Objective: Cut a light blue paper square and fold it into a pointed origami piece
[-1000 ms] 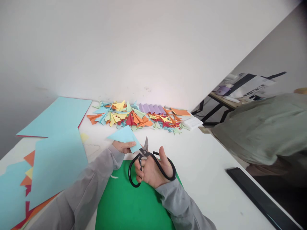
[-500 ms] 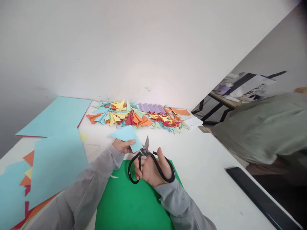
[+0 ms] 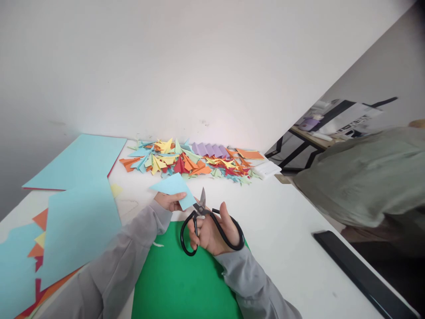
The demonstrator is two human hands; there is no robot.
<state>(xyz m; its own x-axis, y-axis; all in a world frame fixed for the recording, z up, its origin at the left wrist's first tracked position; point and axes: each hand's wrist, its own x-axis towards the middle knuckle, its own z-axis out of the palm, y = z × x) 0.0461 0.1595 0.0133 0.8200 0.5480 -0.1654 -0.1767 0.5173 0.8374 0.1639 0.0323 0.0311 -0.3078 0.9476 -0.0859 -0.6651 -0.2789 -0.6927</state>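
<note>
Between thumb and fingers, my left hand [image 3: 169,201] pinches a light blue piece of folded-looking paper [image 3: 175,185] with a pointed left corner. My right hand [image 3: 212,232] has its fingers through the black loop handles of a pair of scissors [image 3: 202,210]. The blades point up and stand apart, with one beside the paper's lower right corner; whether it touches the paper I cannot tell. Both hands are just above the far end of a green sheet [image 3: 186,279] on the white table [image 3: 275,230].
Small folded paper shapes [image 3: 179,159] in many colours lie along the wall, beside pleated purple paper [image 3: 210,149]. Large light blue sheets [image 3: 79,230] cover the left side. A long black object [image 3: 361,270] rests at the right edge, near a person in a green top [image 3: 365,177].
The scissors' handles have spread slightly and shifted a little to the right with my right hand. The blue paper has moved slightly left, in my left hand.
</note>
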